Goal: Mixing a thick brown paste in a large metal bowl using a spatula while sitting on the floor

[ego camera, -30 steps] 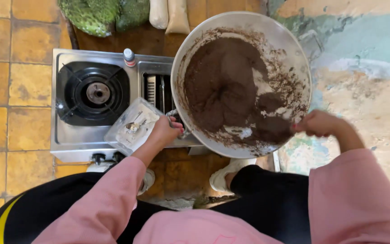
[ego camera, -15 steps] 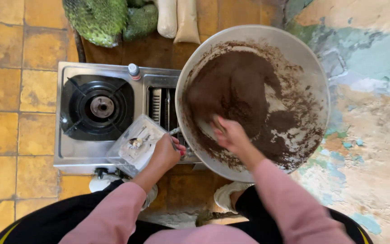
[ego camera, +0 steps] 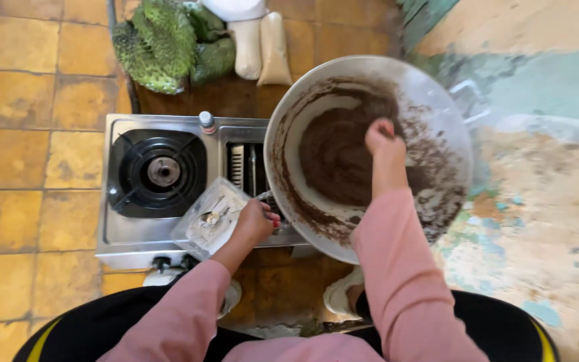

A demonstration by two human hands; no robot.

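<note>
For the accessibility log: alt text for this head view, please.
Seen from above, a person's right hand works a dark brown mixture in a large pan, while the left hand grips the pan's handle at its rim. The pan sits on a two-burner stove on a tiled floor, a clear plastic lid resting beside it.

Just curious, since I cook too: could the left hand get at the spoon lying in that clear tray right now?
Probably yes. The left hand rests at the tray's edge, the spoon lies uncovered beside it, and nothing stands between them.
</note>
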